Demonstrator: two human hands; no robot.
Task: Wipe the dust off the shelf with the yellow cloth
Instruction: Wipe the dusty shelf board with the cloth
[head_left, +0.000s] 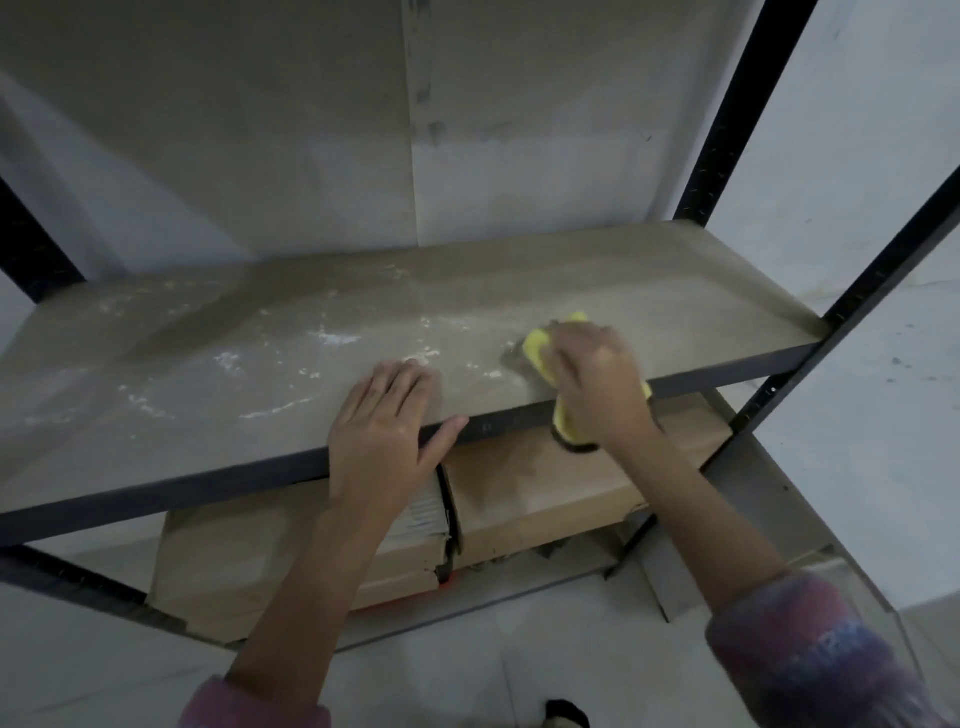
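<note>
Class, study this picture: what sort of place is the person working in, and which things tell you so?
Probably a storeroom or garage. A bare metal-framed shelf carries white dust, cardboard boxes are stowed on the level below, and the walls are plain and scuffed. The right hand wipes with a yellow cloth.

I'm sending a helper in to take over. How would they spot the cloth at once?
Find the tan shelf in the black metal rack. Near its front edge toward the right, the right hand presses down a cloth, one end hanging over the edge. It is the only bright yellow thing there.
</note>
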